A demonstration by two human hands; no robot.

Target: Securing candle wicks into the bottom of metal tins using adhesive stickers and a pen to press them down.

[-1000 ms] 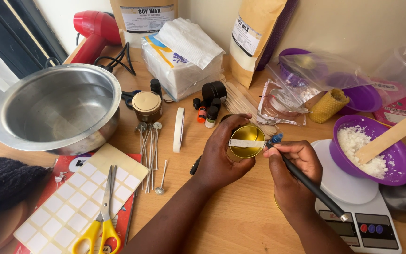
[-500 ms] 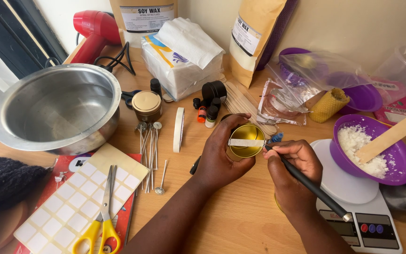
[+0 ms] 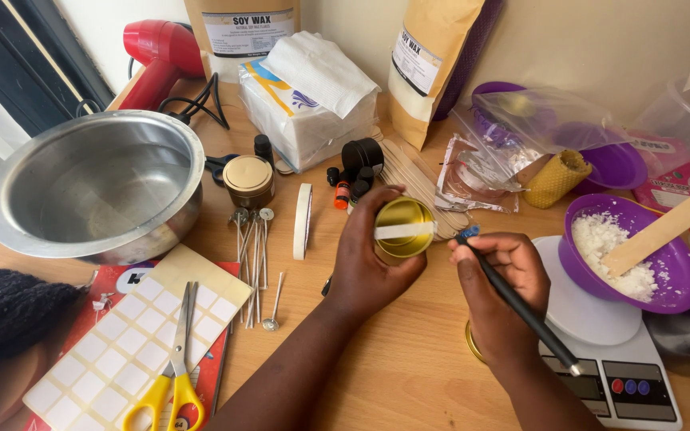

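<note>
My left hand (image 3: 367, 263) grips a small gold tin (image 3: 403, 227) near the middle of the wooden table. A white strip lies flat across the tin's open mouth. My right hand (image 3: 498, 297) holds a long black pen-like tool (image 3: 530, 316) with a blue tip, and that tip sits just right of the tin's rim. The two hands are close together, almost touching. A gold lid (image 3: 471, 342) peeks out from under my right wrist.
A steel bowl (image 3: 93, 185) stands at the left. Sticker sheet and yellow scissors (image 3: 176, 375) lie near the front left. Several wicks (image 3: 254, 247) and a tape roll (image 3: 303, 220) lie left of the tin. Right: white scale (image 3: 600, 343), purple bowl (image 3: 634, 254) of wax flakes with a wooden stick.
The hands and tin stay in nearly the same place. My right hand has edged slightly away from the tin with the tool.
</note>
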